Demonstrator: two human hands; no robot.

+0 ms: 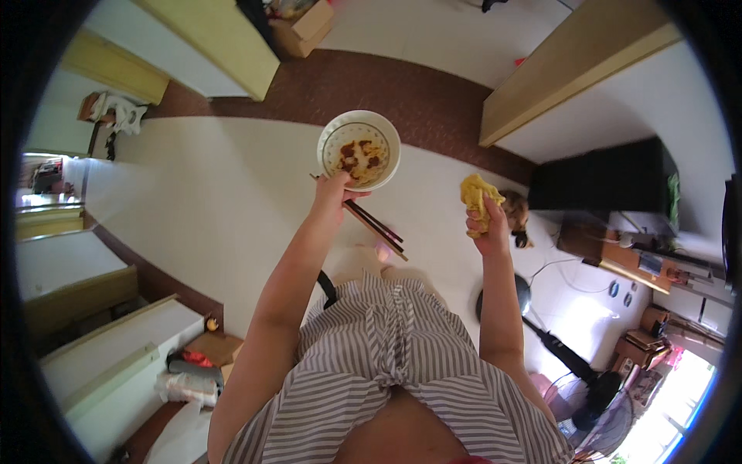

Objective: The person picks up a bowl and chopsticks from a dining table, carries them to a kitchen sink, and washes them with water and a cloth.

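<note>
My left hand [335,194] grips the near rim of a white bowl [329,130], thumb over the edge. Food scraps [360,159], brown and pale, cling to the inside of the bowl. Under the same hand run several chopsticks [377,223], dark and light wood, their ends angled towards my body. Further right, my right hand [488,227] is closed around a crumpled yellow cloth [478,194], which bulges out above the fist. The two hands are well apart, both held over the pale floor.
A cat [516,211] is on the floor just beyond my right hand. A standing fan [597,385] with its base [504,298] and a cable [562,264] are at the right. A television [597,180] stands by the right wall. Cardboard box [301,29] lies ahead, past the brown floor strip [371,81].
</note>
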